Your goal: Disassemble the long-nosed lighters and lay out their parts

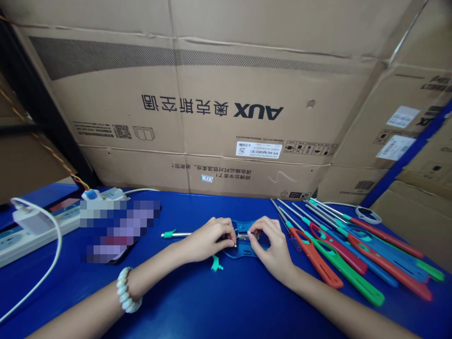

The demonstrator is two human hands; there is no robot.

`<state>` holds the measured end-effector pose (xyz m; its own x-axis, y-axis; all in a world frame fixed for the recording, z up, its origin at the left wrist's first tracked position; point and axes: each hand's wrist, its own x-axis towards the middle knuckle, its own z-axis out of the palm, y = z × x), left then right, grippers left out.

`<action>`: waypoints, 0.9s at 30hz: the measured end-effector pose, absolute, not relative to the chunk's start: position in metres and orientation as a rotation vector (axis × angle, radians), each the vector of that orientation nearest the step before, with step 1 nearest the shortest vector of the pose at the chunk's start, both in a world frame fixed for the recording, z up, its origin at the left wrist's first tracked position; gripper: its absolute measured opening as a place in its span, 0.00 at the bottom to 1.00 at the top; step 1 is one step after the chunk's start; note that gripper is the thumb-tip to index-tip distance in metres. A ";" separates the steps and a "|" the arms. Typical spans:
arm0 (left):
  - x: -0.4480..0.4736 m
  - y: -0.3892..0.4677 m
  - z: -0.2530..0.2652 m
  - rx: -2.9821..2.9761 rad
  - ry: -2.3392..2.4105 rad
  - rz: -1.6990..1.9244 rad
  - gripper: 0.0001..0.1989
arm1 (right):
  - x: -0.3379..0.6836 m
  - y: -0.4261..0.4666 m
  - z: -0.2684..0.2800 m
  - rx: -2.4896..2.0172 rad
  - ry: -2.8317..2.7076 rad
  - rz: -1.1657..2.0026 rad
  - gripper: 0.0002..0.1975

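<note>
We had the blue casing laid open on the table, not yet closed; our left hand had fingertips nearly meeting, hold unclear; our right hand pinched the clear part between its halves.

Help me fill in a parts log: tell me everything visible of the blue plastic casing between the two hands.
The blue plastic casing looks smooth, with curved edges and small surface details too blurred to identify. It lies on the glossy blue tabletop, with a small, shiny, pale part across its middle. The bare left hand partly covers its left side, the bare right hand its right; whether fingers touch the casing itself is unclear.
</note>
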<state>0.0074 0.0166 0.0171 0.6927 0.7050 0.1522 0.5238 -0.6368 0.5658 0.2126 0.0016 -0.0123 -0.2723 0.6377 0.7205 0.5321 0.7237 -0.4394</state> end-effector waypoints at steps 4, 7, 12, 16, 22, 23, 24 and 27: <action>0.008 0.021 0.015 2.331 0.968 0.640 0.07 | 0.212 0.001 -0.014 -0.869 -2.041 0.153 0.05; 0.009 0.022 0.012 2.248 0.989 0.692 0.07 | 0.210 0.000 -0.015 -0.854 -2.103 0.128 0.05; 0.012 0.022 0.011 2.119 0.994 0.722 0.07 | 0.208 0.001 -0.015 -0.859 -2.136 0.074 0.05; 0.014 0.021 0.011 2.073 0.986 0.726 0.06 | 0.208 0.001 -0.016 -0.847 -2.126 0.083 0.05; 0.017 0.019 0.010 2.047 0.977 0.737 0.06 | 0.209 0.001 -0.017 -0.821 -2.120 0.105 0.04; 0.017 0.019 0.010 2.042 0.974 0.741 0.06 | 0.209 0.001 -0.017 -0.819 -2.124 0.109 0.04; 0.018 0.019 0.009 2.037 0.972 0.748 0.06 | 0.209 0.001 -0.018 -0.813 -2.130 0.114 0.04; 0.020 0.017 0.008 2.011 0.978 0.779 0.05 | 0.209 0.001 -0.019 -0.785 -2.140 0.124 0.04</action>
<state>0.0197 0.0171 0.0077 0.5219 0.8315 0.1904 0.3716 -0.4225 0.8267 0.2090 0.0013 -0.0187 -0.4575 0.5739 0.6792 0.4916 0.7998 -0.3445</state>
